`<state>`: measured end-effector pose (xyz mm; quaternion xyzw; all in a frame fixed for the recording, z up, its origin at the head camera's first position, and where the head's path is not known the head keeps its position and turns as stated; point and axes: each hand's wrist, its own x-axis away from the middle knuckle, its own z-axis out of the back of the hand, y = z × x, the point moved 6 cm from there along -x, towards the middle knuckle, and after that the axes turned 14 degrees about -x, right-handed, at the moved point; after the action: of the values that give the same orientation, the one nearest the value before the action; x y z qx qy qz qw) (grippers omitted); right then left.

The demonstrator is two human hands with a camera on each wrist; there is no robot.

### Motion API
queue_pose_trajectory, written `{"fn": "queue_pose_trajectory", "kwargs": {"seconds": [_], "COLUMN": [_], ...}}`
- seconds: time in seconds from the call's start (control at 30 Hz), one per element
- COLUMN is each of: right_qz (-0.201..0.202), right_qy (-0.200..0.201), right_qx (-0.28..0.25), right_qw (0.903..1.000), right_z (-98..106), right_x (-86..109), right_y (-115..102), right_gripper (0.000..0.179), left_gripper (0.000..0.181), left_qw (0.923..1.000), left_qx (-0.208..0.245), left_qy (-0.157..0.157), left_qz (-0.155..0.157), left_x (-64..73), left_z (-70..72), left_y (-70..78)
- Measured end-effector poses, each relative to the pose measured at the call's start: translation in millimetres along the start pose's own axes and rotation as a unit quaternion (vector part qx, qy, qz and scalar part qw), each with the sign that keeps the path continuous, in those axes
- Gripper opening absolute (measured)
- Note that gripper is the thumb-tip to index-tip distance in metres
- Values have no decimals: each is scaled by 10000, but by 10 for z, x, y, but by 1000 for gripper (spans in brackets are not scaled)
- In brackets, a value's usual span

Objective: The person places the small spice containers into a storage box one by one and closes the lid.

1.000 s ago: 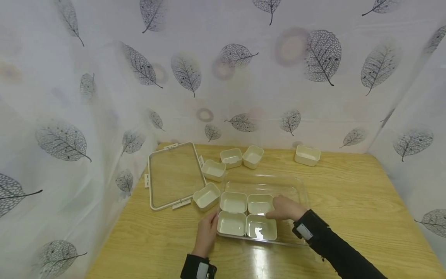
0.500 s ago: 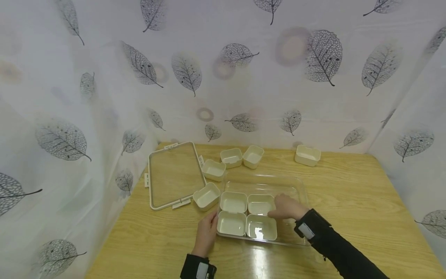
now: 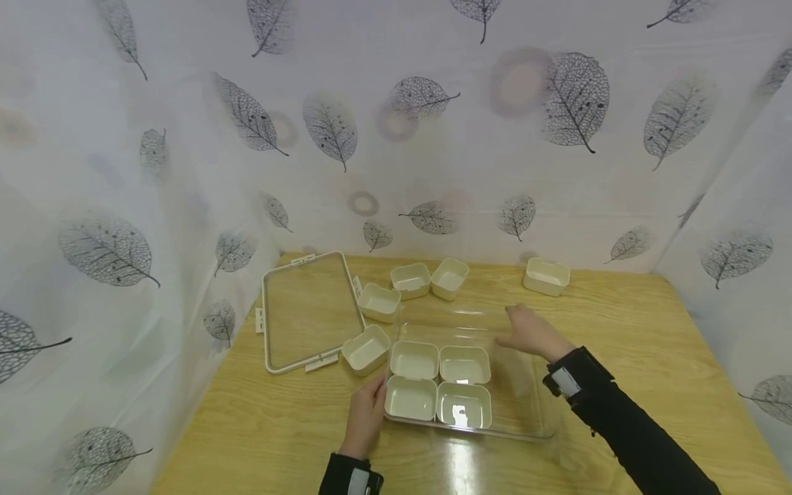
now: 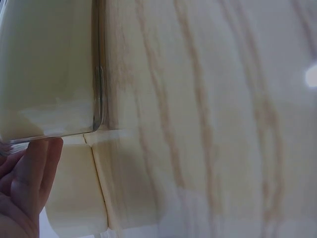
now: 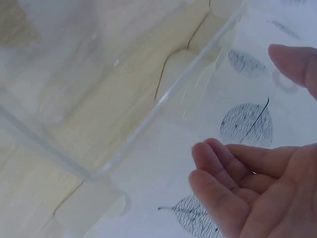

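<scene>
A clear plastic storage bin lies on the table, with several small cream boxes set in two rows in its left half. My left hand holds the bin at its left side; in the left wrist view the fingers lie along the wall near a corner, and the thumb is hidden. Over the bin's back right part, my right hand hovers with nothing in it. The right wrist view shows its thumb spread wide from loosely bent fingers, beside the bin's rim.
A clear lid with a white frame and side clips lies at left. Between it and the bin stands a cream box. Several more stand behind, one apart at the back right. A leaf-print curtain surrounds the wooden table.
My right hand has left the back right cream box in the bin and moved up and to the right, its fingers spreading. My left hand stays at the bin's left side.
</scene>
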<state>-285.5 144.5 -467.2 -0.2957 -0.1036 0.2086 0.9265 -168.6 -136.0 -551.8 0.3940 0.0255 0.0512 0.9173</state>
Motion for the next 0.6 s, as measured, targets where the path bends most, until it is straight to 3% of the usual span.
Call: {"fn": "queue_pose_trajectory", "kwargs": {"seconds": [0.23,0.43,0.6], "right_qz": [-106,-241,-519], "right_qy": [261,333,453], "right_qx": [-255,-163,-140], "right_qw": [9993,9990,9975], "right_z": [275,374,446], "right_x": [-153,-236,-309], "right_y": [404,743,993], "right_gripper": [68,71,72], "left_gripper": [27,28,29], "left_qw": [9998,9988,9988], "left_qx": [13,138,194], "left_qy": [-194,-389,-361], "left_qz": [28,258,256], "left_x": [-5,8,-19], "left_z": [-44,-47,-22], "left_y": [-53,-85,-73]}}
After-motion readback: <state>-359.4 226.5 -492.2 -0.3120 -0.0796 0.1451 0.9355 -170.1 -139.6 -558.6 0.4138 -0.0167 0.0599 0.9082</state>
